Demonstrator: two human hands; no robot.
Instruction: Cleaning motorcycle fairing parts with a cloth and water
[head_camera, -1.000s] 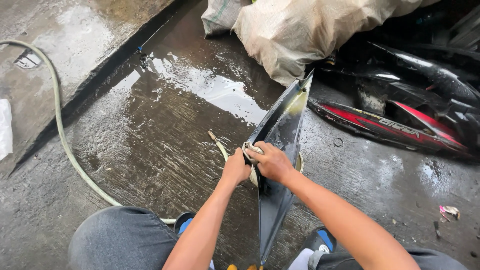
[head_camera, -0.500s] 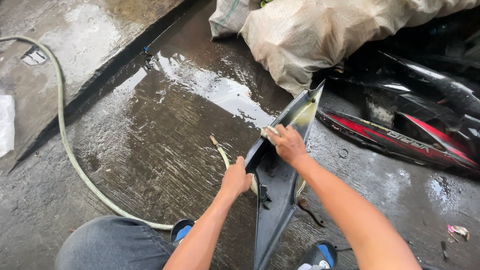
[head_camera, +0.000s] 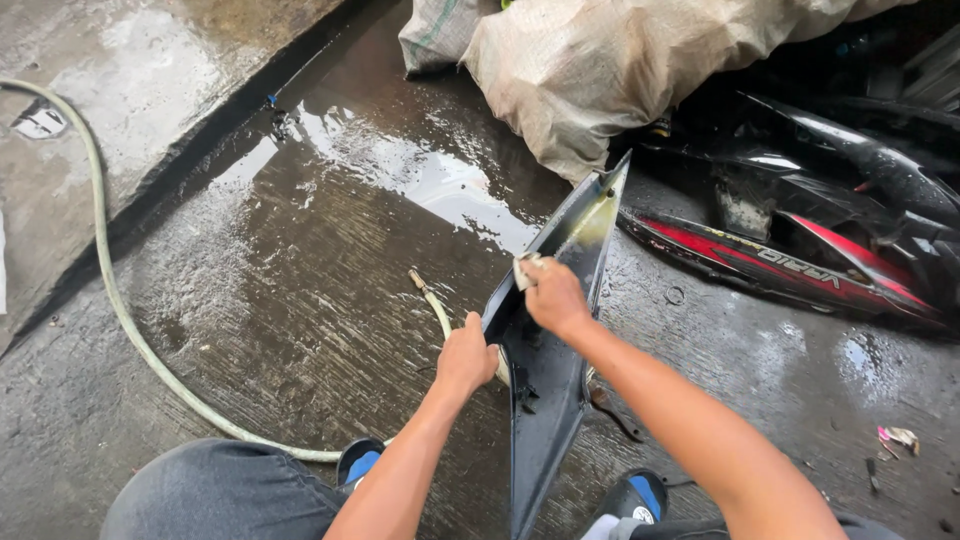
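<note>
Both hands grip a dark pointed panel (head_camera: 548, 370) standing on wet concrete (head_camera: 300, 300): left hand (head_camera: 467, 355) clasps its edge, right hand (head_camera: 553, 296), now higher than before, presses a small rag (head_camera: 524, 268). A hose (head_camera: 110, 290) curves nearby.
</note>
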